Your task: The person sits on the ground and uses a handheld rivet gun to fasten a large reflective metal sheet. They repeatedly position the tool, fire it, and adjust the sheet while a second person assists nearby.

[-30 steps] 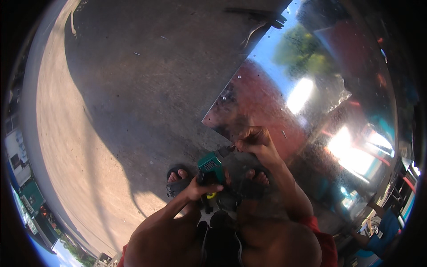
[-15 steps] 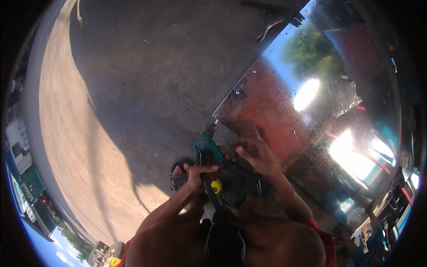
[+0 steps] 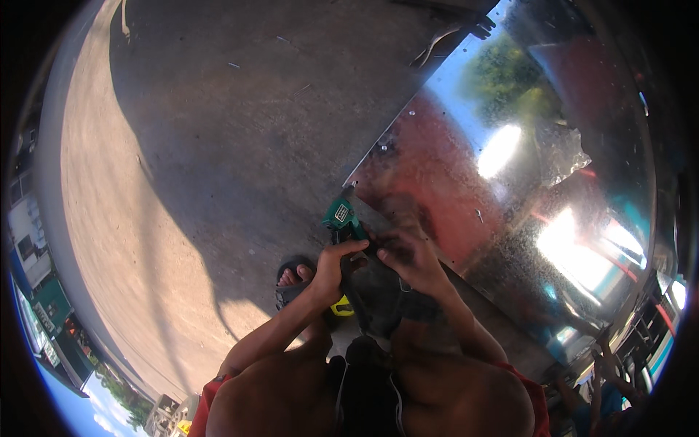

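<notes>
A teal-green rivet gun (image 3: 339, 213) with a dark nose stands tilted, its tip at the near corner of a shiny metal sheet (image 3: 429, 156). My left hand (image 3: 335, 268) is closed round the tool's lower dark part, thumb pointing right. Close beside its grip is my right hand (image 3: 411, 258), fingers curled in toward the thumb. Whatever the right fingers hold is hidden and somewhat blurred. Below my left hand a yellow object (image 3: 342, 306) shows in part; its kind is unclear. Small fasteners (image 3: 384, 148) sit along the sheet's edge.
My sandalled left foot (image 3: 295, 275) rests left of the tool. Thin metal pins (image 3: 234, 65) lie scattered on the concrete floor (image 3: 240, 138). A crumpled clear scrap (image 3: 566, 159) and a small fastener (image 3: 478, 215) lie on the sheet. Another person's arm (image 3: 604, 357) shows at lower right.
The rivet gun has turned more upright, its nose moving up to the sheet corner. My left hand has moved up and right; my right hand has come in closer to the tool.
</notes>
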